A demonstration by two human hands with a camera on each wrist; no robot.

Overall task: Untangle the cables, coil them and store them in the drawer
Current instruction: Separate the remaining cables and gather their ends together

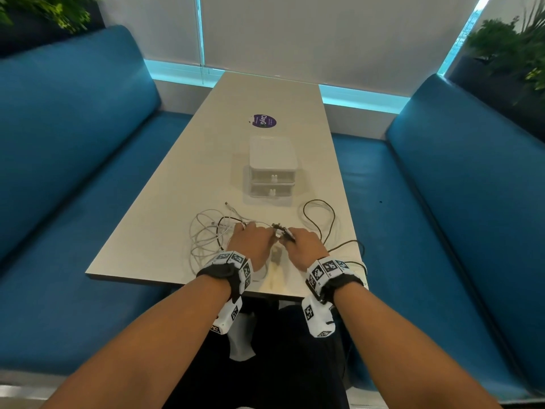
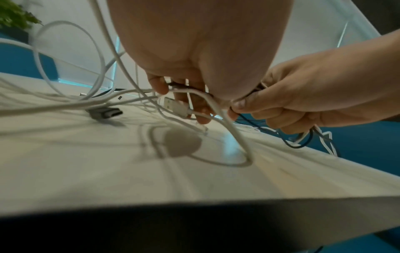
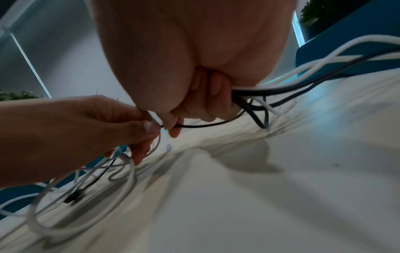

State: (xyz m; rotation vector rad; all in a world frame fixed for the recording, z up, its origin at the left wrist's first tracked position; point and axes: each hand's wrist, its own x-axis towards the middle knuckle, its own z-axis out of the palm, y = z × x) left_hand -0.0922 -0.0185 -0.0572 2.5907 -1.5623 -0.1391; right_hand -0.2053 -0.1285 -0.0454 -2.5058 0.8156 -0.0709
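Note:
A tangle of white cables (image 1: 203,240) lies at the near left of the table (image 1: 165,219), and a dark cable (image 1: 320,222) loops off to the right. My left hand (image 1: 250,231) holds white cables (image 2: 216,106) with a USB plug (image 2: 174,104) among its curled fingers. Close beside it, my right hand (image 1: 292,236) grips a bundle of dark cable (image 3: 281,90) and white strands in its fist. The two hands nearly touch over the knot. A small white unit with two drawers (image 1: 272,169) stands behind them, both drawers closed.
A purple sticker (image 1: 263,121) lies farther back on the table. Blue benches (image 1: 73,149) run along both sides, with plants (image 1: 507,48) behind them. Some cable hangs over the table's near right edge (image 1: 361,265). A grey plug (image 2: 106,113) rests on the tabletop.

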